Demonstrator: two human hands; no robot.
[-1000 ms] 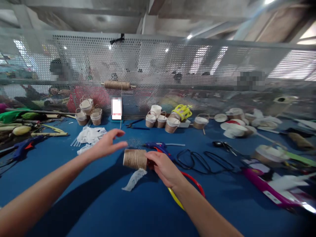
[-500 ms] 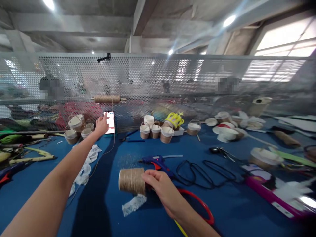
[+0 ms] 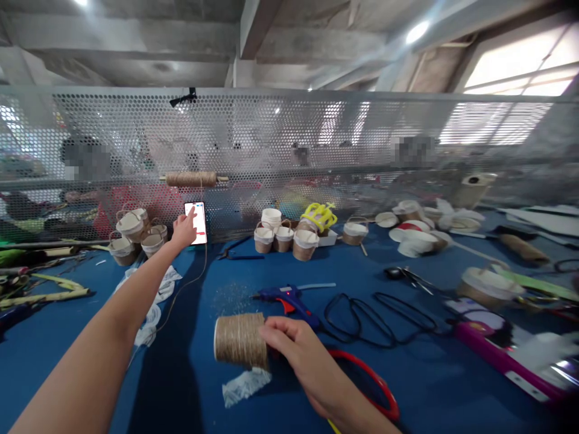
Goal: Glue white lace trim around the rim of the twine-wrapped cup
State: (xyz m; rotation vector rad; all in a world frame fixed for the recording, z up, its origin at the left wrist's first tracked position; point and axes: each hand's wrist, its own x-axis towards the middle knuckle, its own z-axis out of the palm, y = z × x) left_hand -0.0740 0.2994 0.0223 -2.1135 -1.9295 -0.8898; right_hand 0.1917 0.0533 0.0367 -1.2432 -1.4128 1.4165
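My left hand (image 3: 183, 231) reaches forward to a phone (image 3: 199, 234) standing upright against the mesh, its index finger stretched out at the lit white screen. The hand holds nothing. In front of me, my right hand (image 3: 296, 345) pinches the rim end of a twine-wrapped cup (image 3: 239, 341), which is tipped on its side with its pale end facing left. The fingertips at the far side of the rim are hidden. A piece of white lace (image 3: 245, 386) lies just below the cup, and a blue glue gun (image 3: 287, 296) rests behind it.
Small twine buckets (image 3: 305, 246) stand at the back, with a yellow crown-shaped piece (image 3: 319, 216) among them. A twine roll (image 3: 191, 179) hangs on the perforated screen (image 3: 253, 132). Black cable (image 3: 357, 319), red-handled tool (image 3: 377, 383) and a magenta box (image 3: 493, 355) lie right.
The view has shifted slightly, so the things sit a little differently in the picture. Both hands keep their places, the left at the phone and the right on the cup.
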